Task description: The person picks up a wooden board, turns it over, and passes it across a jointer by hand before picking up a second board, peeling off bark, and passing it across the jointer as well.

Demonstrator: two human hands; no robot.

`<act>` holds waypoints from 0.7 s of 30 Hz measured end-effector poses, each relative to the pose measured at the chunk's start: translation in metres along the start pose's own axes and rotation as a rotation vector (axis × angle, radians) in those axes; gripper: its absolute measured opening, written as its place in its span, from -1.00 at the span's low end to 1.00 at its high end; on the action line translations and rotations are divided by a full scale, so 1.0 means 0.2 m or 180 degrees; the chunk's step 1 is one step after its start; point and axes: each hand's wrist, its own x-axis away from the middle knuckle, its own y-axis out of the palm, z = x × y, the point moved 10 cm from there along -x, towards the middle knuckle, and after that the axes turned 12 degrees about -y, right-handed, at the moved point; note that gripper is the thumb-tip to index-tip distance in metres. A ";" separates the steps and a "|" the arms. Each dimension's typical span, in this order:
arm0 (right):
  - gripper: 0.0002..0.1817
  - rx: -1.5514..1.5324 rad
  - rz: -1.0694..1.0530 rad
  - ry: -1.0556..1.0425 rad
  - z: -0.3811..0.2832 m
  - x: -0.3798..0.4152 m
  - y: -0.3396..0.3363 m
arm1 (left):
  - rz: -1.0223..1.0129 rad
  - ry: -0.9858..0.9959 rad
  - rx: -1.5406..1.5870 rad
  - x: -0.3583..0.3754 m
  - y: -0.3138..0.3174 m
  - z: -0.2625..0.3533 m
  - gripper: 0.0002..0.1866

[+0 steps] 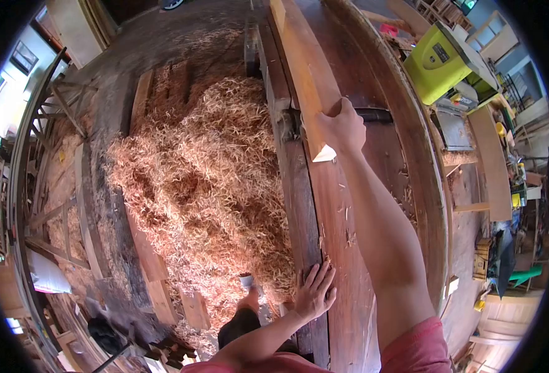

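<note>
A long wooden board (306,68) lies along the workbench (343,224), its pale cut end (324,153) towards me. My right hand (344,127) reaches forward and grips this board near that end; some fingers are hidden from view. Closer to my body, my left hand (315,292) rests flat on the bench's dark edge beam (299,205), fingers stretched out and holding nothing. Small curled shavings are scattered on the bench between the two hands.
A large heap of wood shavings (218,161) covers the floor left of the bench, around my foot (248,298). Timber pieces (88,211) lie further left. On the right stands a lime-green machine (433,62), with a side table (495,161) and other tools.
</note>
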 end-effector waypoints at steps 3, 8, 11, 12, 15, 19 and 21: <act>-0.54 0.0062 -0.0098 -0.0071 -0.04 -0.10 0.04 | -0.0067 0.0009 0.0083 0.00 0.04 -0.03 -0.40; -0.52 0.0058 -0.0153 -0.0120 -0.08 -0.24 0.09 | -0.0147 -0.0166 -0.0149 0.01 0.06 -0.05 -0.38; -0.58 0.0061 0.0035 -0.0109 -0.08 -0.34 0.13 | -0.0101 -0.0219 -0.0061 0.01 0.07 -0.07 -0.40; -0.57 0.0078 0.0068 -0.0107 -0.08 -0.37 0.14 | -0.0090 -0.0217 -0.0048 0.01 0.07 -0.07 -0.40; -0.55 0.0034 0.0088 -0.0103 -0.12 -0.44 0.15 | -0.0120 -0.0272 0.0055 0.01 0.09 -0.08 -0.41; -0.53 -0.0007 0.0024 -0.0050 -0.16 -0.55 0.20 | -0.0121 -0.0181 -0.0134 0.01 0.08 -0.06 -0.41; -0.52 -0.0025 0.0076 -0.0024 -0.16 -0.60 0.22 | -0.0067 -0.0004 -0.0045 0.05 0.16 -0.10 -0.41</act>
